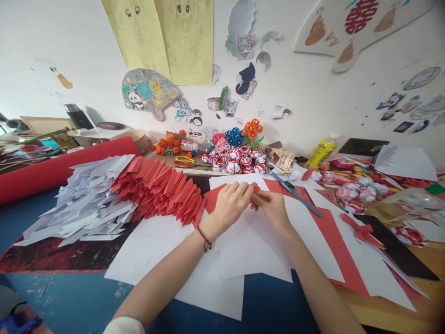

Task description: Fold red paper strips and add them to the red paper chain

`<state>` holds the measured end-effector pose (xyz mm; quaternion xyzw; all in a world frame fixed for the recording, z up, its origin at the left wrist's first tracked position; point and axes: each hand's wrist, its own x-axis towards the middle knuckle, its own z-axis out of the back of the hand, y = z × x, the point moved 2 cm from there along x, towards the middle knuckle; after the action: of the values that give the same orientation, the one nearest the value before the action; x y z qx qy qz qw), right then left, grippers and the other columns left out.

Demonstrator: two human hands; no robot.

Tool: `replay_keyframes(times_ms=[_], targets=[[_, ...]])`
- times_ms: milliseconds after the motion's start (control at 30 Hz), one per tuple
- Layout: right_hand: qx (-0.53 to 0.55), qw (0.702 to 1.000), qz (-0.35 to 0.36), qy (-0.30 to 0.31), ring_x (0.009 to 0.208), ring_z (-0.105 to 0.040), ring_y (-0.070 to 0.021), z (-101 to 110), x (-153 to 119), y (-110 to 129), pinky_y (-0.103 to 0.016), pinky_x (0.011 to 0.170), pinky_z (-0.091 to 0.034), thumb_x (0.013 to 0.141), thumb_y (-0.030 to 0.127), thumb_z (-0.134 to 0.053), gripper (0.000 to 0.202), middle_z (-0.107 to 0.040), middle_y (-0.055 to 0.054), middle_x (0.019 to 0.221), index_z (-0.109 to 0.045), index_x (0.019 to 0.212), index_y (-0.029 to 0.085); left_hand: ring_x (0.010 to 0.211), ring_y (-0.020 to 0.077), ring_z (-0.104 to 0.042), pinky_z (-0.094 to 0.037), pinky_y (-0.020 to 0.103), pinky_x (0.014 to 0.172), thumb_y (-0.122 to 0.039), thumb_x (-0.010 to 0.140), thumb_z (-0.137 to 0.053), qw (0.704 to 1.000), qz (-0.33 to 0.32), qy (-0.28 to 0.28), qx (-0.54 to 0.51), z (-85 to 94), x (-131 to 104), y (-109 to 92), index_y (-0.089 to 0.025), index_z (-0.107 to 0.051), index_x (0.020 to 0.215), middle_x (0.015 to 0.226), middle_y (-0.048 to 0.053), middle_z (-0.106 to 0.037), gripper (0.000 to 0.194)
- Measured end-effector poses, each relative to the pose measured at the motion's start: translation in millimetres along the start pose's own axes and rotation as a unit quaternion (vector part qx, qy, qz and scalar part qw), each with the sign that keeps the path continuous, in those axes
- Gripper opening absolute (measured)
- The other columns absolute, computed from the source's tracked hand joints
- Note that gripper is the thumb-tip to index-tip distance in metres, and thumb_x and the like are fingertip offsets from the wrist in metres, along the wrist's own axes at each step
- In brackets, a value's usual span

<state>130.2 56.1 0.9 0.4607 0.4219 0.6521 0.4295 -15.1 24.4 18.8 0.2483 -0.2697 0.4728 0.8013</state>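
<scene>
My left hand (233,202) and my right hand (273,211) meet over the white paper sheets (243,250). Both are closed around a small piece of red paper (255,188), of which only bits show between the fingers. How it is folded is hidden. To the left of my left hand lies a long row of folded red paper pieces (160,188), packed close together. Beyond it spreads a heap of folded white paper pieces (93,199). A blue watch (295,192) with its strap stretched out rests just right of my right hand.
A red roll (69,162) lies at the left. Red and white paper balls (236,160) and craft flowers (234,137) stand along the wall. A yellow bottle (321,150) leans at the back right. On the right are a red paper bow (363,232) and a clear plastic bottle (406,204).
</scene>
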Motion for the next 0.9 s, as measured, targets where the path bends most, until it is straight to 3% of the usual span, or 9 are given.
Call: replay_keyframes(times_ms=[133,267,500,600,733,900], targets=[[0.028,0.999,0.022,0.003,0.056,-0.056,-0.0162,2,1,-3,-0.029,0.057,-0.045,0.079,0.061,-0.065,0.048,-0.061,-0.004,0.057,-0.063,0.059,0.017,0.082,0.0179,-0.055,-0.039,0.033,0.068,-0.019,0.1,-0.038,1.0,-0.027,0.012,0.006,1.3,0,-5,-0.014,-0.057,0.111,0.095,0.007,-0.064,0.023],[0.064,0.997,0.032,0.011,0.062,-0.058,-0.0171,3,3,-6,-0.03,0.062,-0.049,0.083,0.057,-0.062,0.043,-0.062,-0.004,0.064,-0.065,0.067,0.017,0.085,0.0173,-0.056,-0.04,0.032,0.071,-0.021,0.101,-0.036,0.999,-0.026,0.022,-0.017,-1.1,-1,-6,-0.014,-0.059,0.108,0.099,0.007,-0.065,0.025],[0.085,0.996,0.017,-0.022,0.061,-0.059,-0.0166,4,5,-12,-0.031,0.061,-0.05,0.081,0.052,-0.067,0.037,-0.064,-0.004,0.067,-0.069,0.074,0.016,0.08,0.0146,-0.061,-0.043,0.029,0.072,-0.026,0.101,-0.039,0.988,0.048,-0.011,-0.144,-5.3,-5,-4,-0.018,-0.064,0.109,0.089,0.004,-0.071,0.027],[0.076,0.997,0.016,-0.028,0.06,-0.058,-0.0166,4,6,-13,-0.03,0.06,-0.049,0.082,0.05,-0.066,0.035,-0.064,-0.004,0.066,-0.07,0.076,0.016,0.079,0.0133,-0.064,-0.046,0.026,0.072,-0.029,0.099,-0.045,0.951,0.144,-0.03,-0.27,-1.3,-2,0,-0.02,-0.065,0.106,0.091,0.003,-0.073,0.023],[0.06,0.997,0.029,-0.034,0.061,-0.058,-0.0173,4,5,-11,-0.031,0.061,-0.05,0.084,0.05,-0.063,0.035,-0.064,-0.004,0.067,-0.069,0.073,0.017,0.074,0.0111,-0.066,-0.05,0.023,0.07,-0.027,0.091,-0.056,0.87,0.257,-0.023,-0.419,1.3,3,7,-0.019,-0.063,0.103,0.107,0.004,-0.072,0.016],[0.044,0.997,0.058,-0.041,0.062,-0.055,-0.0165,4,1,-2,-0.03,0.061,-0.047,0.086,0.046,-0.062,0.033,-0.061,-0.003,0.065,-0.067,0.072,0.017,0.068,0.0131,-0.067,-0.047,0.021,0.06,-0.037,0.086,-0.063,0.799,0.308,0.052,-0.514,-15.1,2,12,-0.017,-0.061,0.106,0.084,0.004,-0.074,0.028]])
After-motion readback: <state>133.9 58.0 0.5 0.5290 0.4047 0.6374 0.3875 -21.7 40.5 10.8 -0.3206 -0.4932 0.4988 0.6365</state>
